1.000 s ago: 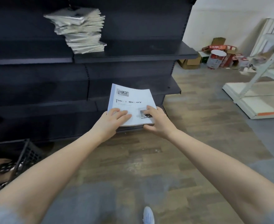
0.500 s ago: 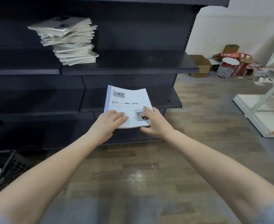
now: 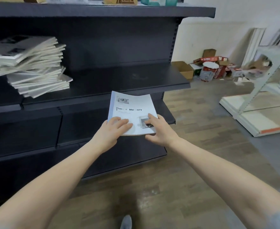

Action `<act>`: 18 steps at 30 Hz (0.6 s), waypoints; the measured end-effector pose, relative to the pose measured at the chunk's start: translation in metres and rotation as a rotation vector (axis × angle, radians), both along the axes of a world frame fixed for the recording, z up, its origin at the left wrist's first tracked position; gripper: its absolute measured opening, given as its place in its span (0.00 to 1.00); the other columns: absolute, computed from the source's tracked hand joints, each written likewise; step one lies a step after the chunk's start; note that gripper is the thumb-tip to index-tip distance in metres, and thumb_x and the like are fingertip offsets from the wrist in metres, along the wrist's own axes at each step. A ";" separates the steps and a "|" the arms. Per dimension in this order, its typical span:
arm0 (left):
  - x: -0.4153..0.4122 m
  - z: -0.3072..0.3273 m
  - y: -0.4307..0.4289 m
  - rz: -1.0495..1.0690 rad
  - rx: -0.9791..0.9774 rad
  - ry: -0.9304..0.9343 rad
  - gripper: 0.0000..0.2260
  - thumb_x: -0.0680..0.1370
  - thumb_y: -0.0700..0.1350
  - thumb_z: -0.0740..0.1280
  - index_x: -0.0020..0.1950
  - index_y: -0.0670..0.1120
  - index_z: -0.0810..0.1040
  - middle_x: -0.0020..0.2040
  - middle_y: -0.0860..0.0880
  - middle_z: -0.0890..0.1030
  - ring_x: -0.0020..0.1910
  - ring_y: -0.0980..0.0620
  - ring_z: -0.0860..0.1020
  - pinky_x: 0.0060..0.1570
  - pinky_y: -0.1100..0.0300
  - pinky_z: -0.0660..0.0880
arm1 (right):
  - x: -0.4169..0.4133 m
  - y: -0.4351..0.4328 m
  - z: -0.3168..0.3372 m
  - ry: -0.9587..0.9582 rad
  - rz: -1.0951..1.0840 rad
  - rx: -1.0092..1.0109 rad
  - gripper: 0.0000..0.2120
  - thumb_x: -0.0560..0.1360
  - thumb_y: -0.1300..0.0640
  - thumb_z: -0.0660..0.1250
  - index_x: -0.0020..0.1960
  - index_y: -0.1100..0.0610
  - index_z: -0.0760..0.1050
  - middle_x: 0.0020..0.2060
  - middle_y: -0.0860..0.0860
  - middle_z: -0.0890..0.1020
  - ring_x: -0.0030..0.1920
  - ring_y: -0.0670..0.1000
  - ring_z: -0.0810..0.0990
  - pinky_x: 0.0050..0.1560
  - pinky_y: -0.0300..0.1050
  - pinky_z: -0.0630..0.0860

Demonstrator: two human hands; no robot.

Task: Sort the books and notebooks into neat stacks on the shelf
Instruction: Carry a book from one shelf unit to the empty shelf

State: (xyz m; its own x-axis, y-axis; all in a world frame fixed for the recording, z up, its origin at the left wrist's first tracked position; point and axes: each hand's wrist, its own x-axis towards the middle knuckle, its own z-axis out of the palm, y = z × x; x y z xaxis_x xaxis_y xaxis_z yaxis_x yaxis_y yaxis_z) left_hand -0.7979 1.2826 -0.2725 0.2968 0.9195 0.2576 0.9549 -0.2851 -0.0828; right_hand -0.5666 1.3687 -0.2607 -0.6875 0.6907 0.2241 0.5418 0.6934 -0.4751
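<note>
While the thin booklet [image 3: 132, 111] is held in the air just in front of the dark shelf [image 3: 119, 85], gripped at its near edge by the left hand [image 3: 109, 131] and the right hand [image 3: 159, 129], it is judged light and floppy, best supported at both near corners.

Cardboard boxes [image 3: 183, 69] sit jumbled against the white wall [image 3: 218, 30], beside what looks like a red-and-white tub [image 3: 207, 72]. A pale shelving frame [image 3: 268, 76] stands on the wood floor [image 3: 193, 162] to the right.
</note>
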 end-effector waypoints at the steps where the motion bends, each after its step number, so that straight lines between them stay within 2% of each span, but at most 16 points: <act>1: -0.006 0.004 0.014 -0.008 0.007 -0.011 0.42 0.54 0.22 0.66 0.64 0.48 0.68 0.62 0.46 0.75 0.55 0.36 0.75 0.42 0.45 0.77 | -0.006 0.013 0.005 -0.006 -0.009 0.013 0.22 0.67 0.56 0.70 0.59 0.60 0.73 0.61 0.51 0.71 0.65 0.57 0.65 0.61 0.52 0.71; 6: -0.049 0.029 0.075 -0.022 -0.009 -0.045 0.43 0.54 0.21 0.62 0.66 0.49 0.66 0.64 0.48 0.68 0.56 0.38 0.72 0.47 0.45 0.77 | -0.048 0.069 0.028 -0.020 -0.060 0.021 0.21 0.68 0.55 0.70 0.59 0.60 0.72 0.61 0.51 0.71 0.65 0.55 0.64 0.59 0.49 0.71; 7: -0.057 0.031 0.086 -0.012 -0.040 -0.049 0.42 0.57 0.21 0.61 0.67 0.49 0.64 0.66 0.48 0.68 0.59 0.37 0.71 0.51 0.45 0.76 | -0.058 0.077 0.029 -0.022 -0.071 0.006 0.21 0.68 0.55 0.70 0.60 0.60 0.72 0.60 0.51 0.71 0.65 0.54 0.64 0.58 0.46 0.71; 9: -0.071 0.030 0.102 0.034 -0.102 -0.061 0.41 0.64 0.23 0.57 0.73 0.52 0.60 0.72 0.48 0.63 0.68 0.39 0.62 0.63 0.49 0.69 | -0.075 0.089 0.026 -0.025 -0.101 -0.054 0.20 0.69 0.55 0.69 0.59 0.58 0.71 0.60 0.50 0.73 0.64 0.52 0.63 0.55 0.41 0.68; 11: -0.080 0.022 0.110 0.099 -0.209 -0.079 0.39 0.68 0.24 0.55 0.75 0.52 0.58 0.75 0.50 0.57 0.73 0.42 0.55 0.67 0.54 0.63 | -0.087 0.098 0.016 -0.019 -0.137 -0.135 0.13 0.69 0.54 0.68 0.51 0.50 0.69 0.57 0.48 0.75 0.62 0.51 0.65 0.51 0.39 0.66; 13: -0.084 0.013 0.117 0.121 -0.238 -0.096 0.38 0.69 0.24 0.54 0.75 0.51 0.57 0.76 0.49 0.56 0.74 0.41 0.53 0.69 0.54 0.61 | -0.092 0.106 0.006 -0.020 -0.149 -0.200 0.15 0.69 0.54 0.67 0.43 0.42 0.61 0.56 0.47 0.77 0.59 0.50 0.66 0.49 0.39 0.65; 18: -0.077 0.005 0.151 0.134 -0.224 -0.057 0.38 0.69 0.24 0.55 0.75 0.50 0.59 0.76 0.46 0.58 0.74 0.39 0.54 0.72 0.47 0.54 | -0.088 0.142 0.000 -0.030 -0.138 -0.229 0.15 0.69 0.54 0.67 0.48 0.47 0.61 0.56 0.46 0.76 0.57 0.47 0.64 0.49 0.38 0.63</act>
